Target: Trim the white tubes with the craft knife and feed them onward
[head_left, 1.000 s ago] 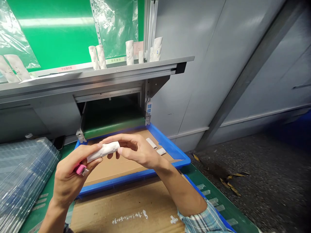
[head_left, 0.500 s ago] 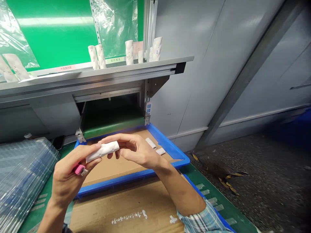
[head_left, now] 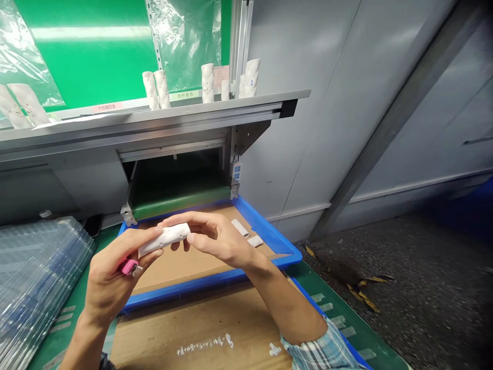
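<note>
A white tube [head_left: 165, 239] with small holes and a wavy surface is held near-level over the blue tray. My left hand [head_left: 111, 262] is closed round its left end, with the thumb on top and fingers below. Tucked into the same palm is a small pink object [head_left: 128, 266] with a metal end, lighter-like in look. My right hand [head_left: 215, 236] grips the tube's right end, its thumb at the open end and its fingers behind. Part of the right fingers is hidden by the tube. Two more white tubes [head_left: 240, 227] lie on the tray's right side.
The cardboard-lined blue tray [head_left: 265, 226] sits below a green conveyor belt [head_left: 181, 200]. Another board [head_left: 185, 318] with white writing lies nearer. Stacked clear plastic trays [head_left: 42, 277] stand at left. White tubes [head_left: 208, 85] stand along the metal shelf [head_left: 173, 115] above.
My right thumb has come onto the tube's right end. The tube and both hands are otherwise almost still; the view has shifted slightly.
</note>
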Available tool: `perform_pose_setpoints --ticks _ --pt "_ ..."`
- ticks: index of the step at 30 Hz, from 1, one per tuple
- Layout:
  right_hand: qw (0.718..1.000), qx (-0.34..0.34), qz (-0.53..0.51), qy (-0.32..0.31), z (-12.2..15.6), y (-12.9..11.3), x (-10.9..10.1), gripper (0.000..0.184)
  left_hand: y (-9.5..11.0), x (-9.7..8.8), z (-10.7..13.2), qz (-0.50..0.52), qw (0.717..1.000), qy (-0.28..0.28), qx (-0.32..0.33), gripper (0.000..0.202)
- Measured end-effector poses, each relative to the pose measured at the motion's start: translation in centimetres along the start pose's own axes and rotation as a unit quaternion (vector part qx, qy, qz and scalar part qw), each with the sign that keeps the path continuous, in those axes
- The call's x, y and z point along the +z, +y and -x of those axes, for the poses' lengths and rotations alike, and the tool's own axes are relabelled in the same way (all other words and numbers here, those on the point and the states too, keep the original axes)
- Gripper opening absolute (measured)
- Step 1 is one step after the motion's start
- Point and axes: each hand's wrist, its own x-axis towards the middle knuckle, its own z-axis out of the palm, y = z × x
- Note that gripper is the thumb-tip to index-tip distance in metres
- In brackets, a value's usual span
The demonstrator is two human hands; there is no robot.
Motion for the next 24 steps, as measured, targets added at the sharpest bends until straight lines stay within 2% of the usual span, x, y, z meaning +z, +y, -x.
perform_pose_setpoints --ticks 6,11,15,17,20,22,24 --pt "0.999 0.002 0.031 0.009 0.0 0.3 -0.2 0.034 -0.1 0.0 0.1 0.007 1.000 -0.003 0.001 0.039" --pt "0.994 -0.022 0.099 0.033 0.2 0.7 0.3 0.041 0.0 0.1 0.2 -0.015 0.998 0.013 -0.064 0.030" --pt "0.974 -0.054 0.202 0.092 0.1 1.0 0.6 0.029 -0.3 0.0 0.2 -0.061 0.993 -0.005 -0.105 0.050" --pt "0.963 -0.074 0.234 0.109 0.0 1.1 0.6 0.026 -0.5 -0.2 0.3 -0.085 0.989 0.009 -0.120 0.055" --pt "0.951 -0.095 0.266 0.124 -0.1 1.2 0.5 0.027 -0.4 -0.4 0.4 -0.114 0.985 0.054 -0.117 0.039" --pt "0.944 -0.098 0.286 0.127 -0.1 1.3 0.5 0.027 0.0 -0.6 0.4 -0.139 0.984 0.055 -0.097 0.025" --pt "0.939 -0.102 0.301 0.133 -0.1 1.3 0.6 0.026 0.7 -0.7 0.2 -0.162 0.983 0.048 -0.071 0.021"
